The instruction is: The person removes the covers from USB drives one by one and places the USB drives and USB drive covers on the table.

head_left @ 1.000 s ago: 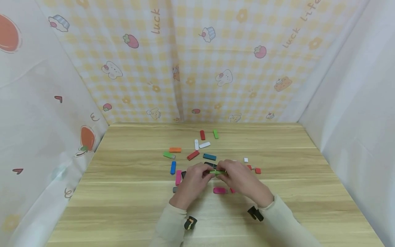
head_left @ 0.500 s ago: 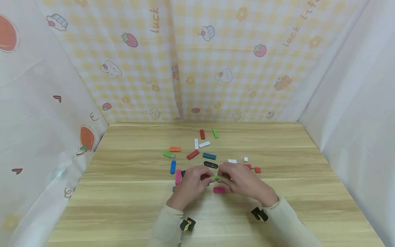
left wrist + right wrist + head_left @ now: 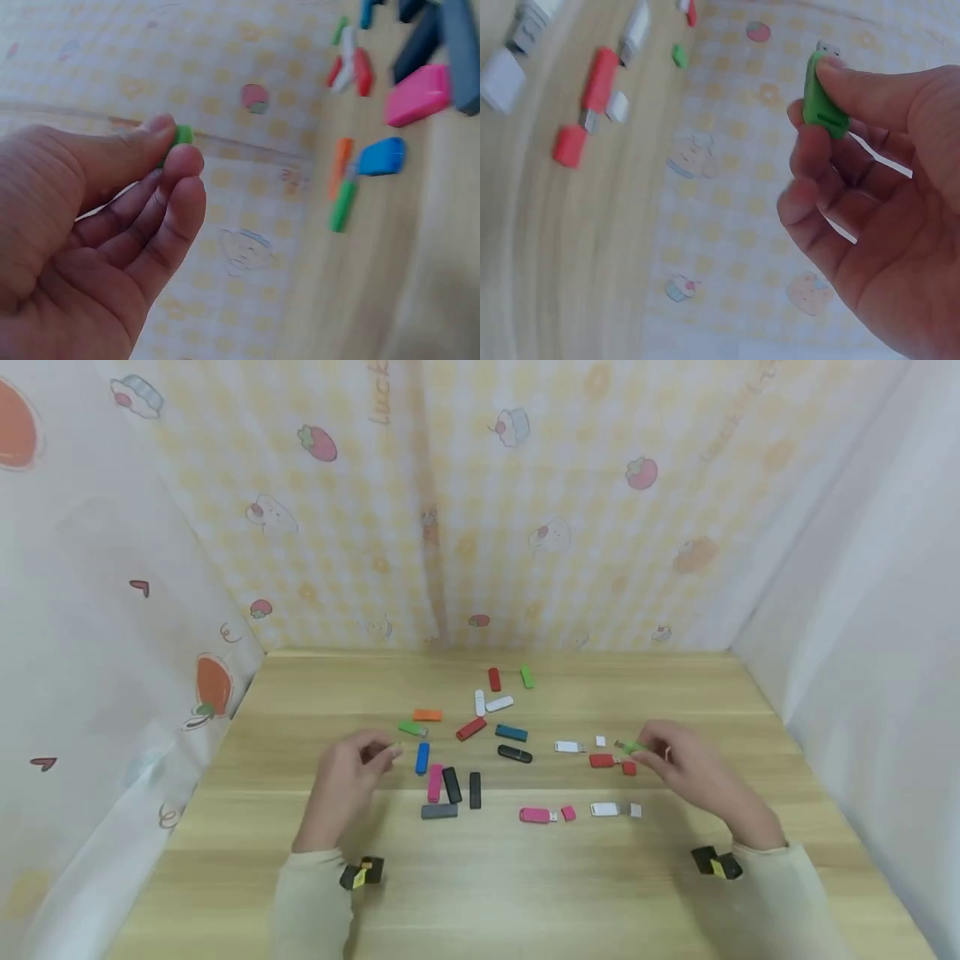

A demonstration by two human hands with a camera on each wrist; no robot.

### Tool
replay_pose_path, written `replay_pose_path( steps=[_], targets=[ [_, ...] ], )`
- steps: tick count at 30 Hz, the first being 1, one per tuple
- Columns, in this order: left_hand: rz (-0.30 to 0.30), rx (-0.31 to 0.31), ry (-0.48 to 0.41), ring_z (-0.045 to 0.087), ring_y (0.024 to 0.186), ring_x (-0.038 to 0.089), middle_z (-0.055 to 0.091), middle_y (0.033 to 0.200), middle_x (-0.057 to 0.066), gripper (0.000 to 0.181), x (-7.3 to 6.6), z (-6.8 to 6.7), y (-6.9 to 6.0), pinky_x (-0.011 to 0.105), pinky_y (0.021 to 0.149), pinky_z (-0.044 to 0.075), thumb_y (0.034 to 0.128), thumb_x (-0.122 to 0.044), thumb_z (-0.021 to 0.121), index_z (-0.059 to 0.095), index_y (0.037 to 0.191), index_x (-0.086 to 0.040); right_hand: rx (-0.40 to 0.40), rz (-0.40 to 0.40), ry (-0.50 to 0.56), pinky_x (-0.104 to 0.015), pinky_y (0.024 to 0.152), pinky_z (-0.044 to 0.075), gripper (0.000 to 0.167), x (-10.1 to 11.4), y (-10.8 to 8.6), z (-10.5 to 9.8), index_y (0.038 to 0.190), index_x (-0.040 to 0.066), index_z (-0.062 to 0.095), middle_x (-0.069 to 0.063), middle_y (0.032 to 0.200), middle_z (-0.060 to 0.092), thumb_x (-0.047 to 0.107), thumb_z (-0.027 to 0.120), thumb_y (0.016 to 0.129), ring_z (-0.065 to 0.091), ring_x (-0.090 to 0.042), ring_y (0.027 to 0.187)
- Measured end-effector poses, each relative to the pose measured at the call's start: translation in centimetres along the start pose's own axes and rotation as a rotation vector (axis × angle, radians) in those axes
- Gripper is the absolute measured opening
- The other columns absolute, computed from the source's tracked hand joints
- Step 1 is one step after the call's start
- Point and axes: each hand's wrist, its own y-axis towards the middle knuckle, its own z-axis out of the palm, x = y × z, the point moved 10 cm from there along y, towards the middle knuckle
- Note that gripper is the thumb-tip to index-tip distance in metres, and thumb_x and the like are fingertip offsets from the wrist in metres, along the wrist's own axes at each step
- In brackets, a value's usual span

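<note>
The left hand (image 3: 341, 785) pinches a small green cap (image 3: 184, 136) between thumb and fingers; a blue USB flash drive (image 3: 423, 758) lies on the desk (image 3: 525, 885), right of its fingertips. The right hand (image 3: 690, 772) grasps a green USB flash drive (image 3: 819, 97), metal connector (image 3: 828, 49) bare beyond the thumb tip. Near those fingertips lie a red USB flash drive (image 3: 602, 761) and a red cap (image 3: 629, 768).

Yellow-checked cloth backdrop (image 3: 345, 543), pale side drapes (image 3: 870, 635), wood-grain tabletop (image 3: 540, 893); soft light
</note>
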Motion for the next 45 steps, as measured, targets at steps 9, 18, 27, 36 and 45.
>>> replay_pose_path(
  steps=[9,18,27,36,45],
  targets=[
    [0.097,0.064,-0.071,0.072,0.085,0.019,0.077,0.101,0.008,0.02,-3.8,6.0,1.2,0.022,0.071,0.059,0.0989,-0.007,0.077,0.078,0.119,-0.006,0.098,0.024,-0.012,-0.023,0.062,0.048,0.008,0.6,0.7,2.5,0.095,0.015,0.075,0.008,0.081,0.066,0.009,0.081,0.096,0.053,-0.004,0.072],
    [0.137,0.224,-0.065,0.069,0.087,0.013,0.077,0.103,0.003,0.016,-6.9,13.6,1.3,0.027,0.08,0.063,0.1032,-0.013,0.074,0.076,0.118,-0.007,0.159,-0.042,-0.028,-0.023,0.067,0.054,0.012,1.5,1.7,5.5,0.099,0.009,0.079,0.004,0.088,0.07,-0.002,0.079,0.094,0.055,-0.004,0.076],
    [0.111,0.3,0.046,0.062,0.08,0.01,0.073,0.094,0.0,0.01,-8.2,18.7,1.3,0.025,0.076,0.058,0.1022,-0.013,0.076,0.076,0.111,-0.008,0.237,-0.024,-0.07,-0.024,0.071,0.057,0.014,1.0,2.3,8.0,0.097,0.011,0.08,0.004,0.09,0.075,-0.002,0.082,0.091,0.059,-0.004,0.078],
    [0.136,0.355,0.188,0.059,0.083,0.011,0.074,0.096,-0.003,0.003,-8.1,21.6,1.6,0.027,0.078,0.055,0.0997,-0.012,0.078,0.079,0.103,-0.011,0.282,-0.033,-0.062,-0.026,0.072,0.056,0.018,0.9,2.5,9.7,0.094,0.014,0.077,0.007,0.087,0.072,-0.002,0.083,0.09,0.058,-0.004,0.079],
    [0.111,0.347,0.222,0.058,0.086,0.013,0.07,0.096,-0.001,0.004,-7.3,22.2,1.7,0.03,0.08,0.056,0.0993,-0.012,0.079,0.079,0.102,-0.01,0.287,-0.009,-0.083,-0.026,0.073,0.055,0.018,0.4,2.7,10.3,0.094,0.016,0.077,0.009,0.087,0.071,-0.001,0.08,0.093,0.057,-0.005,0.079]
  ],
)
